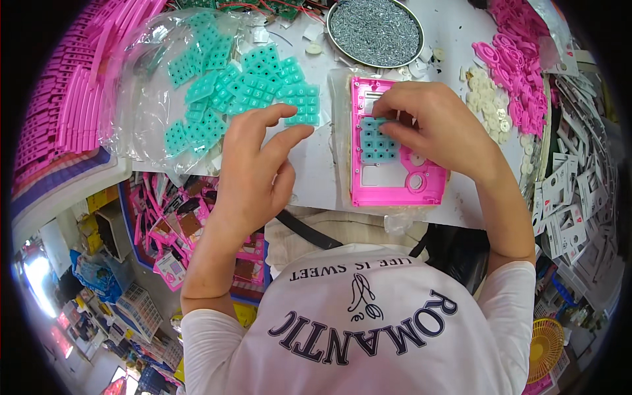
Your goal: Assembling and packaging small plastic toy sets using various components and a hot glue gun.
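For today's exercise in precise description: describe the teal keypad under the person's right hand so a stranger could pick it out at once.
Start at the round metal tray of small silver parts at the table's far edge. Just below it lies a pink plastic shell, and the right hand presses the teal rubber keypad into it. Unlike the loose teal keypads heaped to the left, this one sits alone inside the pink frame.

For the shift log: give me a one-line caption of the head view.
Right hand presses a teal keypad into a pink housing; left hand reaches toward loose teal keypads.
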`<state>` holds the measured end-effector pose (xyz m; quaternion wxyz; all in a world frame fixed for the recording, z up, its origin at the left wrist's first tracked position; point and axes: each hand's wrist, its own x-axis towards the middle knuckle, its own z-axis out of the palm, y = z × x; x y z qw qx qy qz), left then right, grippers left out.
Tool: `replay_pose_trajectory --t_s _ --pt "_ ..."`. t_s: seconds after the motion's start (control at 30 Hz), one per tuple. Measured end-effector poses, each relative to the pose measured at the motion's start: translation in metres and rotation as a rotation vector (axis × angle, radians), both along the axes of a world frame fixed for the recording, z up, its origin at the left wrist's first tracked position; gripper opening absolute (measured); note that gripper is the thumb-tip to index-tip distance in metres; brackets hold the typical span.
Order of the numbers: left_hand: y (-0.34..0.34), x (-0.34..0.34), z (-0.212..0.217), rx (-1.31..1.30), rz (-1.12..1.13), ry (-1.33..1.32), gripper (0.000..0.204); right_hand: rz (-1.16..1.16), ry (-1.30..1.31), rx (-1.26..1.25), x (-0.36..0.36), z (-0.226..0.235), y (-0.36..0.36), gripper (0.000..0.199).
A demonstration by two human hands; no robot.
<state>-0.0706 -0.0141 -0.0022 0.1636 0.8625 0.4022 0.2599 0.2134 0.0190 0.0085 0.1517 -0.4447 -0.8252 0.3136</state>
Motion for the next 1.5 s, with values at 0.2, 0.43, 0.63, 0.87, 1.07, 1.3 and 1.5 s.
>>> replay_pose_trajectory --t_s 0.2,0.43,0.63,0.87,1.07,1.3,1.5 --pt "0.0 -0.002 -0.008 -0.029 0.014 -0.042 0.044 -0.043 -0.012 0.059 0.002 -0.005 -0.011 0.017" --pt "0.0 -0.001 -0.013 -0.036 0.024 -0.053 0.039 -0.144 -0.071 0.328 -0.004 0.001 -0.031 0.036" --pt "0.008 -0.002 -0.003 -0.013 -0.011 -0.08 0.036 0.121 -0.272 0.23 -0.01 0.0 -0.071 0.087" --pt "0.089 -0.003 0.028 0.113 -0.008 -0.012 0.024 0.127 -0.396 0.173 -0.02 -0.003 -0.075 0.101" --pt "0.218 -0.024 0.04 0.166 0.434 0.346 0.031 0.121 -0.43 0.151 -0.025 -0.002 -0.078 0.102" --pt "0.291 -0.041 0.084 0.061 0.641 0.467 0.029 0.098 -0.41 0.169 -0.025 -0.005 -0.083 0.1" --pt "0.291 -0.053 0.103 -0.429 0.465 0.871 0.032 0.07 -0.273 0.186 -0.019 -0.007 -0.082 0.09"
